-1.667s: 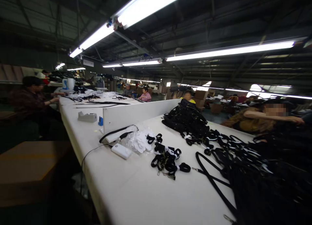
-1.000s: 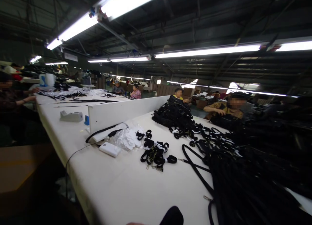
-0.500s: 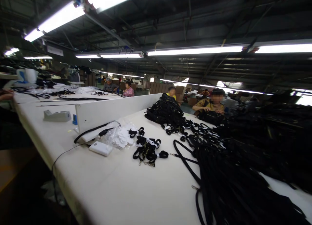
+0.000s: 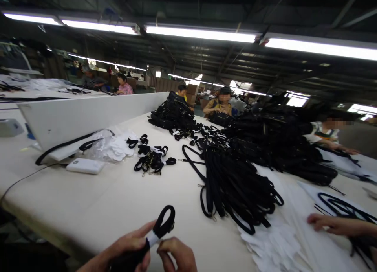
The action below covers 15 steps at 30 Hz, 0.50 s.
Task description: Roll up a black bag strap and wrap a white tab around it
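Long cream worktable [image 4: 97,209] fills the frame, a big heap of loose black straps [image 4: 235,181] at centre right. Bottom centre, the folded black strap bundle with a white paper band [image 4: 160,228] stands looped up: left hand [image 4: 129,248] fingers wrapped around it, right hand [image 4: 176,256] fingertips pinching the band. Flat white power bank [image 4: 85,166] at left; no readable writing anywhere.

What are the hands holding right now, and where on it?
Both hands, left and right, hold a folded black strap by the white band wrapped around it; the strap's loop sticks up above the fingers.
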Each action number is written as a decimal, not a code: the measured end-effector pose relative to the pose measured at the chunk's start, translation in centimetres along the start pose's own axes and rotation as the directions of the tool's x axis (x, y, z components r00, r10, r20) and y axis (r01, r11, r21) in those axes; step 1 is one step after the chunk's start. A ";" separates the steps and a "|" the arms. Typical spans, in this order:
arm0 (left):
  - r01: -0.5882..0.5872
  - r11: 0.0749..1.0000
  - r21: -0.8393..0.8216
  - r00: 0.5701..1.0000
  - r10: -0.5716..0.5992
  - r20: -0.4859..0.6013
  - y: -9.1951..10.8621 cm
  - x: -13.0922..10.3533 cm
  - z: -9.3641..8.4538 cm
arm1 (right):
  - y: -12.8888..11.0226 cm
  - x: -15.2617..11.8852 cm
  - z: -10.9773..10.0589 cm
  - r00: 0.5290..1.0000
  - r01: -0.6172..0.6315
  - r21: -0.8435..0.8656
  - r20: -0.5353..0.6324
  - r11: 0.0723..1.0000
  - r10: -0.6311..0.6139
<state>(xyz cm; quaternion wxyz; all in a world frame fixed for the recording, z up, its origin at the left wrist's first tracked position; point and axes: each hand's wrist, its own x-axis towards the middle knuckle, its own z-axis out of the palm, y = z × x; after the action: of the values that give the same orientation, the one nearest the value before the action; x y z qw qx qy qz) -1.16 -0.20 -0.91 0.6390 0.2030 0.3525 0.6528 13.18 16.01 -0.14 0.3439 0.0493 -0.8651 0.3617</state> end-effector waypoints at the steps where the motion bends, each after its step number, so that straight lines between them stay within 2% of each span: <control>1: 0.020 1.000 0.011 0.999 -0.019 -0.040 0.1 -0.1 -0.5 | -0.1 0.1 -0.3 0.999 -0.042 0.040 0.009 0.998 0.042; 3: 0.066 0.997 0.042 0.996 -0.063 -0.067 0.5 -0.5 -1.0 | -0.8 0.5 -1.2 0.987 -0.162 0.125 0.041 0.979 0.158; 5: 0.124 0.988 0.087 0.992 -0.123 -0.023 0.9 -0.6 -0.8 | -1.5 1.1 -2.0 0.965 -0.262 0.180 0.069 0.948 0.253; 8: 0.149 0.970 0.190 0.985 -0.162 0.053 1.0 0.0 -0.2 | -2.2 1.9 -2.7 0.951 -0.308 0.205 0.090 0.929 0.296; 13: 0.022 0.934 0.357 0.996 -0.053 0.077 -0.3 1.9 -0.1 | -2.8 2.2 -3.0 0.951 -0.309 0.214 0.078 0.927 0.299; 15: -0.019 0.902 0.431 0.998 -0.005 0.055 -1.0 2.5 -0.3 | -3.1 2.0 -3.0 0.953 -0.301 0.197 0.085 0.933 0.290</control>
<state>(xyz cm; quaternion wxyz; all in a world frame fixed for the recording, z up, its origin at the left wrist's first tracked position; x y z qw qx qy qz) -0.94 2.16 -2.28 0.5853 0.3581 0.4698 0.5553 14.38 16.08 4.49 0.2549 -0.0358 -0.8293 0.4961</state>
